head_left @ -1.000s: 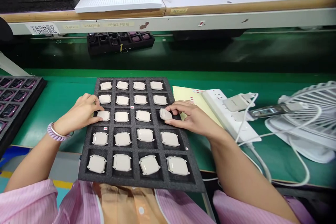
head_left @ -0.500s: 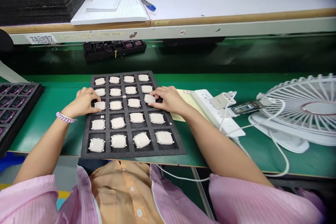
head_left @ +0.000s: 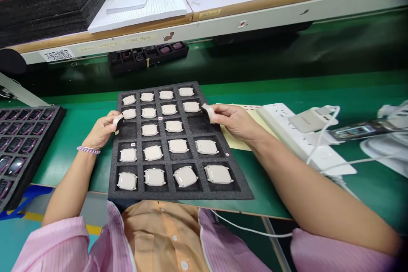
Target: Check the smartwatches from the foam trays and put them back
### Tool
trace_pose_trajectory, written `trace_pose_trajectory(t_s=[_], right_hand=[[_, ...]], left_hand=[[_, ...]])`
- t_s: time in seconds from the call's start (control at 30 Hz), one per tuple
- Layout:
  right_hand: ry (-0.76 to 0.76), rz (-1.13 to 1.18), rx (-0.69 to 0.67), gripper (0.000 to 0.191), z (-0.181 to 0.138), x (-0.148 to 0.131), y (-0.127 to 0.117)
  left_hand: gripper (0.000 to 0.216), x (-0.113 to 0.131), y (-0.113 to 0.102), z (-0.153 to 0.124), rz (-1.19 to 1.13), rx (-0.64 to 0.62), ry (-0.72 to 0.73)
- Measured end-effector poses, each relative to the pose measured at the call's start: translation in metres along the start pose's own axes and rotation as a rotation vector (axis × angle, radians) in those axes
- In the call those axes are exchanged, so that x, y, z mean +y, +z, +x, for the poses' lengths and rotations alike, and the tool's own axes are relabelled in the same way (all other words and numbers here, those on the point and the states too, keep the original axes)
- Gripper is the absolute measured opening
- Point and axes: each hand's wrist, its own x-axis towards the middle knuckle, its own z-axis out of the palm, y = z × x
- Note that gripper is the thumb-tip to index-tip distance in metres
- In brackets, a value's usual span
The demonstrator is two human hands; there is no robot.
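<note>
A black foam tray (head_left: 188, 194) with square pockets lies in front of me, most pockets holding a cream smartwatch case (head_left: 177, 146). My left hand (head_left: 101, 129) pinches one watch case (head_left: 117, 123) on edge over the tray's left rim. Opposite it, my right hand (head_left: 234, 121) grips another watch case (head_left: 208, 113), tilted up, above the right rim. Both held cases show a dark face turned partly inward. The middle-row pockets beside each hand have nothing in them.
At left lies a second foam tray (head_left: 52, 129) of dark purple-rimmed watches. To the right are yellow paper (head_left: 244, 138), a white power strip (head_left: 306, 144) and cables. A shelf (head_left: 223, 17) with a notebook (head_left: 165, 6) spans the back, above another tray (head_left: 149, 59).
Both hands have lifted their watch cases out of the middle-row pockets and tipped them on edge. The view has turned slightly, shifting the tray right in the picture.
</note>
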Motion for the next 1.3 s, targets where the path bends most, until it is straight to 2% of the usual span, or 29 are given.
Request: trace_pose_trajectory(t_s=[0.07,0.43,0.5,0.63,0.7,0.83,0.9,1.03,1.13,1.3], right_hand=[[0.022,0.035,0.016,0.053,0.000,0.000,0.001],[0.032,-0.001,-0.002,0.054,0.000,-0.003,-0.001],[0.006,-0.073,-0.024,0.053,0.000,-0.003,-0.002],[-0.082,-0.259,-0.087,0.048,-0.001,-0.009,0.000],[-0.150,-0.355,-0.117,0.042,-0.001,-0.011,0.001],[-0.226,-0.479,-0.145,0.038,0.000,-0.013,0.003],[-0.221,-0.471,-0.147,0.040,0.000,-0.012,0.002],[-0.231,-0.480,-0.161,0.040,0.001,-0.011,0.001],[-0.302,-0.590,-0.185,0.037,0.002,-0.012,0.000],[-0.395,-0.889,-0.169,0.029,0.000,-0.018,-0.001]], left_hand=[[0.061,-0.002,0.001,-0.001,-0.068,0.003,-0.010],[0.060,-0.004,-0.001,0.000,-0.042,-0.016,-0.018],[0.057,-0.003,-0.002,0.001,0.123,-0.035,0.012],[0.035,0.008,0.000,-0.001,0.864,-0.083,0.137],[0.027,0.018,0.007,-0.005,1.150,-0.097,0.158],[0.026,0.040,0.037,-0.007,1.424,-0.141,0.236],[0.029,0.047,0.057,-0.001,1.448,-0.221,0.272],[0.028,0.047,0.084,0.020,1.411,-0.370,0.184],[0.025,0.039,0.084,0.030,1.326,-0.362,0.202],[0.028,0.024,0.067,0.035,1.053,-0.266,0.248]])
